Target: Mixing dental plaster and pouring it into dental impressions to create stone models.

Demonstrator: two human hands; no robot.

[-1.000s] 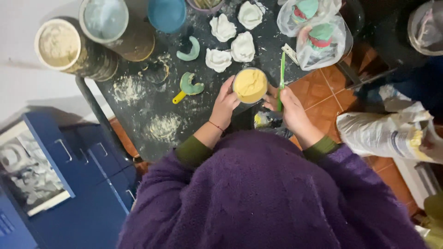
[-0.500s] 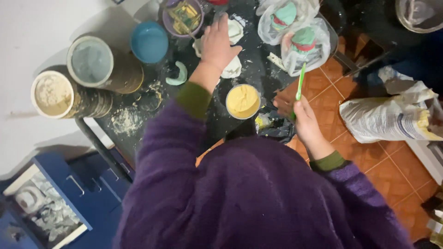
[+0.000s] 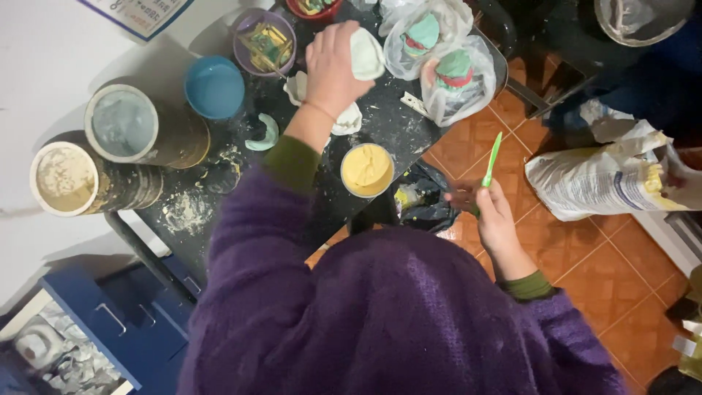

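Reaching farther since a moment ago, the left hand (image 3: 333,66) now closes on a white lump (image 3: 367,53); the right hand (image 3: 491,212) still pinches a green stick (image 3: 492,158), right of the yellow cup (image 3: 367,169).

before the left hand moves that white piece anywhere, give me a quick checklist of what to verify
1. Left hand grips the white moulded piece: ok, fingers wrap around it above the dark table.
2. Right hand holds the green stick tool: ok, it points up, off the table over the tiled floor.
3. Yellow-filled cup upright: ok, it stands near the table edge, beside the left forearm.
4. Sleeve clear of that cup: cannot tell, they look very close.
5. Other white pieces stay clear: not ok, they lie right under the wrist.
6. Blue bowl out of the way: ok, apart to the left.
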